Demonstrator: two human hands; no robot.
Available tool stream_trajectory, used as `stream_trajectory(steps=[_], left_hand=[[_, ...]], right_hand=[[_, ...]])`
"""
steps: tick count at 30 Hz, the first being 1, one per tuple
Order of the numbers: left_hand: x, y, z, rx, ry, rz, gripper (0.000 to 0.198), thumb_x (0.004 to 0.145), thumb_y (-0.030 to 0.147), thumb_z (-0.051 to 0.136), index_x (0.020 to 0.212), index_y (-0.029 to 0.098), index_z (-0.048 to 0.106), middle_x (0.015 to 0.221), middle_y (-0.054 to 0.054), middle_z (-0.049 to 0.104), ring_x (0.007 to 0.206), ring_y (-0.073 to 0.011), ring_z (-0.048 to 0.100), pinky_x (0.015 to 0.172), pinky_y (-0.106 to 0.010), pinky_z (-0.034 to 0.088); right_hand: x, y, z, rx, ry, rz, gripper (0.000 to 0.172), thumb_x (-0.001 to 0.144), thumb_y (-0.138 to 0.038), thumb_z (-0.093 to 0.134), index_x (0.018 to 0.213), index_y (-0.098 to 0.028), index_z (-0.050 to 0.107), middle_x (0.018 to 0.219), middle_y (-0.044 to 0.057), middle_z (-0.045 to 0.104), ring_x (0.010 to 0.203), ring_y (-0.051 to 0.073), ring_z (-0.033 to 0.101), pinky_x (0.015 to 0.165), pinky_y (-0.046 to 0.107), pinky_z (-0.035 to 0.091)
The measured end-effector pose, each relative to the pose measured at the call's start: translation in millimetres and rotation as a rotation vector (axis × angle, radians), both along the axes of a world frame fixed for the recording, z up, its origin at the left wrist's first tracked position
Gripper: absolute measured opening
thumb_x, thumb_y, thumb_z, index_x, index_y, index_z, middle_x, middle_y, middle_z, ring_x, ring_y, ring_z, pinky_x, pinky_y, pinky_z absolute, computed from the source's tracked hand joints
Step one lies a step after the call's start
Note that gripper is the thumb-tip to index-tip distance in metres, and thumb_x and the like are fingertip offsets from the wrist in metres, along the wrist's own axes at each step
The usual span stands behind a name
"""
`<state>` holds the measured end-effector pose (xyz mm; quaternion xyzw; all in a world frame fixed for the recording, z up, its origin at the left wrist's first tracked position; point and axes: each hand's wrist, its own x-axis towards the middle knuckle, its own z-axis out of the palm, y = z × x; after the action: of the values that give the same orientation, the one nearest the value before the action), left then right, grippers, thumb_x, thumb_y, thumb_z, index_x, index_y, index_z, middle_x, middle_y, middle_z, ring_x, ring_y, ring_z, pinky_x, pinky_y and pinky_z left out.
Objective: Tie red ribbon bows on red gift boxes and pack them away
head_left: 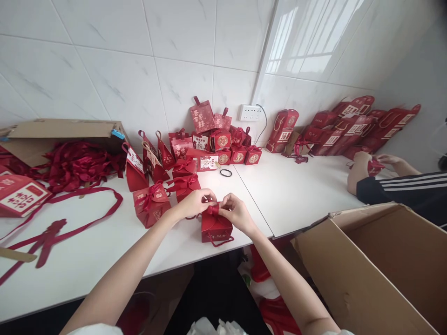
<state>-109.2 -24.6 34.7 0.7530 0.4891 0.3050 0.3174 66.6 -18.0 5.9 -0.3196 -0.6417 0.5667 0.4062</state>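
Observation:
A small red gift box (215,228) stands on the white table (293,190) near its front edge. A red ribbon (213,209) runs over the box top. My left hand (195,202) and my right hand (235,211) both pinch this ribbon above the box, fingers closed, fingertips almost touching. Two finished red boxes with ribbon bows (152,202) stand just left of my left hand.
A heap of red ribbons (77,163) spills from a flat cardboard box at the left. Several red boxes and bags (216,139) line the tiled wall. A black hair tie (226,172) lies mid-table. Another person's hands (370,165) hold a red item at right. An open carton (377,265) stands front right.

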Motion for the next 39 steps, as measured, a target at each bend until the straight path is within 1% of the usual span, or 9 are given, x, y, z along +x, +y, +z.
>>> stream_trajectory(steps=[6,10,13,18,20,24,27,33,39], left_hand=[[3.5,-30.6,-9.6,0.117,0.057,0.056,0.018,0.079,0.027,0.048,0.074,0.02,0.064,0.091,-0.005,0.065,0.09,-0.0205,0.056,0.085,-0.036,0.043],[15.9,-45.3,-19.9,0.13,0.049,0.174,0.018,0.076,0.035,0.057,0.081,0.02,0.065,0.104,-0.006,0.063,0.102,-0.0252,0.052,0.095,-0.045,0.036],[23.7,-47.7,-29.3,0.088,-0.107,0.265,0.024,0.081,0.038,0.051,0.082,0.02,0.066,0.105,-0.006,0.062,0.105,-0.0231,0.051,0.095,-0.04,0.038],[26.9,-45.2,-34.2,-0.009,-0.275,0.269,0.029,0.083,0.035,0.045,0.071,0.021,0.068,0.106,-0.004,0.059,0.108,-0.0218,0.051,0.096,-0.035,0.038],[27.5,-45.0,-33.7,-0.023,-0.324,0.291,0.032,0.083,0.035,0.044,0.066,0.021,0.067,0.106,-0.004,0.059,0.108,-0.0216,0.051,0.097,-0.035,0.036],[29.2,-46.0,-33.4,-0.032,-0.401,0.335,0.034,0.084,0.037,0.045,0.063,0.019,0.065,0.107,-0.005,0.061,0.106,-0.0218,0.053,0.096,-0.033,0.037],[29.0,-46.9,-33.3,-0.047,-0.412,0.325,0.033,0.084,0.036,0.044,0.064,0.019,0.064,0.109,-0.005,0.061,0.106,-0.0218,0.053,0.095,-0.033,0.038],[25.7,-46.6,-31.8,-0.06,-0.398,0.283,0.034,0.084,0.035,0.041,0.06,0.018,0.059,0.111,-0.005,0.06,0.108,-0.0213,0.052,0.095,-0.033,0.038],[18.4,-51.1,-29.2,0.019,-0.267,0.33,0.039,0.086,0.036,0.039,0.052,0.018,0.047,0.111,-0.006,0.059,0.104,-0.022,0.052,0.095,-0.036,0.037]], right_hand=[[-0.6,-4.0,2.7,0.059,-0.051,-0.045,0.019,0.068,-0.026,0.064,0.07,-0.02,0.046,0.066,-0.003,0.055,0.062,0.012,0.054,0.061,0.026,0.043],[3.1,-7.4,4.5,0.143,-0.171,-0.099,0.012,0.07,-0.023,0.06,0.072,-0.02,0.049,0.07,-0.002,0.058,0.065,0.013,0.056,0.064,0.027,0.044],[6.2,-6.7,6.1,0.164,-0.194,-0.072,0.009,0.072,-0.024,0.06,0.073,-0.02,0.052,0.073,-0.001,0.06,0.069,0.014,0.058,0.067,0.028,0.045],[6.9,-3.3,5.7,0.112,-0.212,-0.016,0.01,0.076,-0.027,0.058,0.072,-0.02,0.052,0.068,-0.001,0.061,0.064,0.014,0.06,0.063,0.028,0.048],[7.2,-5.1,4.4,0.214,-0.225,-0.081,0.008,0.077,-0.027,0.056,0.074,-0.021,0.052,0.074,0.001,0.062,0.067,0.015,0.061,0.065,0.03,0.049],[12.5,-16.1,2.3,0.611,-0.29,-0.281,0.007,0.082,-0.026,0.054,0.077,-0.021,0.056,0.092,0.007,0.059,0.087,0.02,0.057,0.076,0.036,0.049],[16.9,-24.2,0.1,0.79,-0.395,-0.268,0.008,0.081,-0.028,0.06,0.078,-0.021,0.06,0.095,0.009,0.057,0.089,0.021,0.054,0.074,0.037,0.048],[16.8,-24.5,-4.1,0.978,-0.482,-0.288,0.012,0.087,-0.019,0.051,0.08,-0.02,0.061,0.089,0.007,0.059,0.083,0.018,0.052,0.074,0.035,0.045],[26.7,-25.2,4.7,1.09,-0.589,-0.293,0.015,0.089,-0.014,0.047,0.08,-0.019,0.059,0.086,0.007,0.06,0.078,0.017,0.05,0.069,0.032,0.041]])
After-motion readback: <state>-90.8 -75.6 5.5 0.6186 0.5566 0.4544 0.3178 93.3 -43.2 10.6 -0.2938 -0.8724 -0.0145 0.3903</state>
